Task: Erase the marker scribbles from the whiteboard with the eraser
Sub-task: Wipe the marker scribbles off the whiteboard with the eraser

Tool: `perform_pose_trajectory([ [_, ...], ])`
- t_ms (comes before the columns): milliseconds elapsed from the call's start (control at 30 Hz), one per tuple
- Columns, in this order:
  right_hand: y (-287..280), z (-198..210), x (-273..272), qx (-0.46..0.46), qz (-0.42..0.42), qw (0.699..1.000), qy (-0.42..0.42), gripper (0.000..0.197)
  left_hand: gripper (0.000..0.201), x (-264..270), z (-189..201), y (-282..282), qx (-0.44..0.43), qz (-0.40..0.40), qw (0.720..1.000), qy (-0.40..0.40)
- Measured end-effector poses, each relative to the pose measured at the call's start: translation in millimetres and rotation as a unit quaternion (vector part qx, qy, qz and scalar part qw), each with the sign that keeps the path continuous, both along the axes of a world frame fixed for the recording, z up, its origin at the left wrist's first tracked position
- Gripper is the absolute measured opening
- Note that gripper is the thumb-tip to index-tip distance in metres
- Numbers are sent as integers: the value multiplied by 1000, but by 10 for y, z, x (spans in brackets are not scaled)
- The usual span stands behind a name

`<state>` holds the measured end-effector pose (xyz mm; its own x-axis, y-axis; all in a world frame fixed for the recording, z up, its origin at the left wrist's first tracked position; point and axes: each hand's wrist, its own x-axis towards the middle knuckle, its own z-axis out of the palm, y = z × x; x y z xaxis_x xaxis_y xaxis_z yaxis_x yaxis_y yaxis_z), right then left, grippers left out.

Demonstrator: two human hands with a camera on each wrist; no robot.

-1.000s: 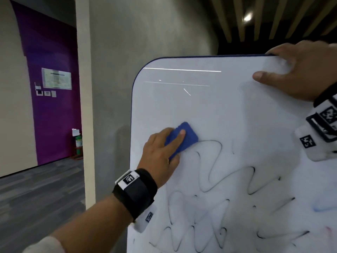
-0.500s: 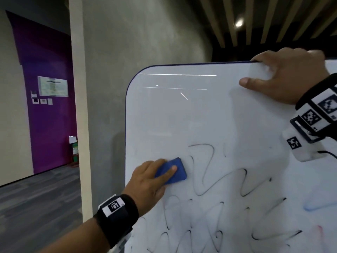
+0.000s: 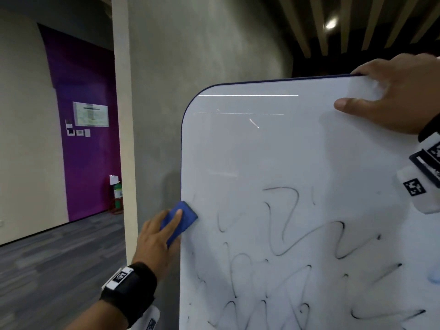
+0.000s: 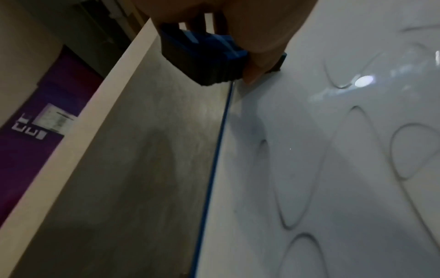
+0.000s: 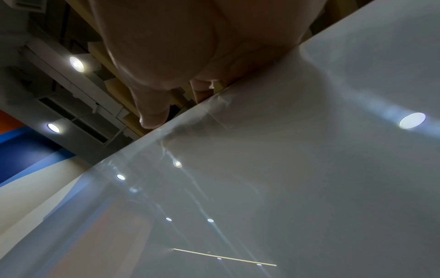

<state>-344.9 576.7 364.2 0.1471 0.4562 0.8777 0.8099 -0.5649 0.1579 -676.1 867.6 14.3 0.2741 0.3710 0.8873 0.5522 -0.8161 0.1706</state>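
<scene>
A white whiteboard [image 3: 273,151] with a dark blue rim stands upright in front of me. Black marker scribbles [image 3: 297,258] loop across its lower half; its upper half is wiped. My left hand [image 3: 159,234] grips a blue eraser [image 3: 182,217] at the board's left edge, half of it hanging off the rim. In the left wrist view the eraser [image 4: 202,58] shows its dark felt against the whiteboard [image 4: 333,169], thumb beside it. My right hand [image 3: 392,96] grips the board's top edge, thumb on the front; in the right wrist view its fingers [image 5: 202,90] curl over the edge.
A grey concrete pillar [image 3: 190,91] stands right behind the board's left side. Farther left are a purple wall [image 3: 83,163] with a framed notice and a green extinguisher [image 3: 117,194] on the grey carpet. A faint blue mark [image 3: 434,278] sits at the board's right edge.
My left hand has swept the eraser down and leftward from the upper scribbles to the board's left edge. The right hand has kept its hold on the top edge.
</scene>
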Motion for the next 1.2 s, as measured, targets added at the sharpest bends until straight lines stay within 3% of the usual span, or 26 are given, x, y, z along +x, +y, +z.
perform_pose_trajectory([
  [133,-9,7,-7,2,-5,1000,3,94,66,226,377,-130,51,-48,997,12],
  [400,-63,4,-5,-25,-37,999,-18,90,65,1466,1187,-1252,176,-187,964,72],
  [700,-101,13,-15,-32,-28,999,-5,90,64,652,965,-579,173,-95,980,28],
  [967,-139,38,-44,-61,-30,997,19,93,62,1799,1282,-1616,206,-223,950,77],
  [1033,-162,46,-45,-72,-27,997,27,90,60,1795,1274,-1625,206,-224,948,90],
  [1200,-208,58,-71,-86,-25,995,34,82,61,1211,1140,-1084,206,-171,961,66],
])
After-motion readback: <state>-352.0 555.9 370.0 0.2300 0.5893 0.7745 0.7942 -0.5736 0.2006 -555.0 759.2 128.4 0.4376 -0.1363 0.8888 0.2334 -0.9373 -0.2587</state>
